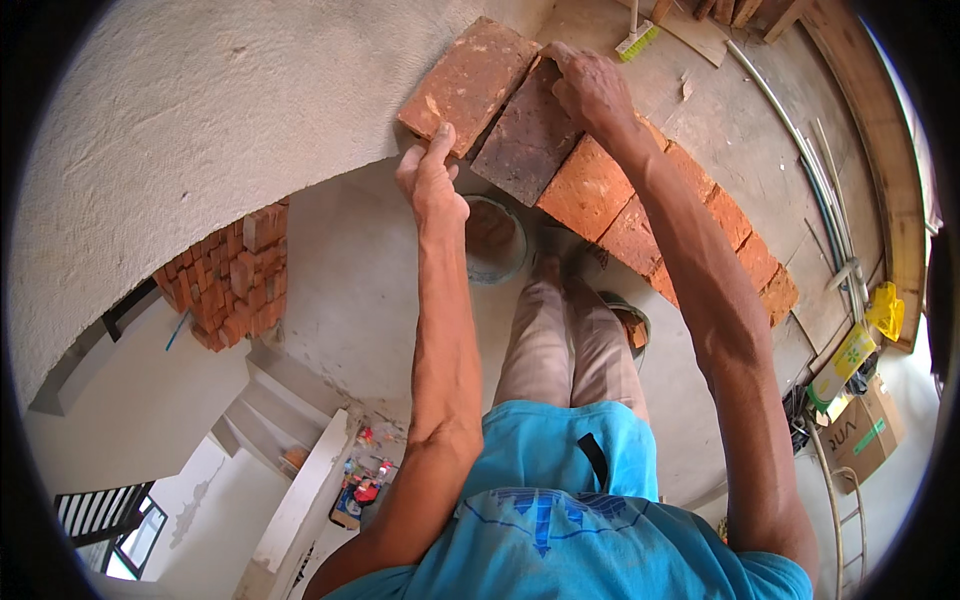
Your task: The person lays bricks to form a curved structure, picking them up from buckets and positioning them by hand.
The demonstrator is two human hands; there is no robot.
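Note:
A flat reddish brick (470, 85) lies at the left end of a brick row, against the plastered wall. My left hand (433, 175) grips its near edge, thumb on top and fingers underneath. My right hand (592, 92) is closed at the far end, its fingertips at the brick's right corner, by the gap to a dark brick (530, 135). That hand partly covers the dark brick's far corner. Orange bricks (587, 188) continue the row to the right, passing under my right forearm.
Below the row stand a round bucket (497, 240) and a smaller container (640, 322) holding brick pieces. Stacked bricks (235, 275) are at the left. A brush (637, 42), long pipes (800, 140), a yellow bag (886, 311) and a cardboard box (866, 434) lie right.

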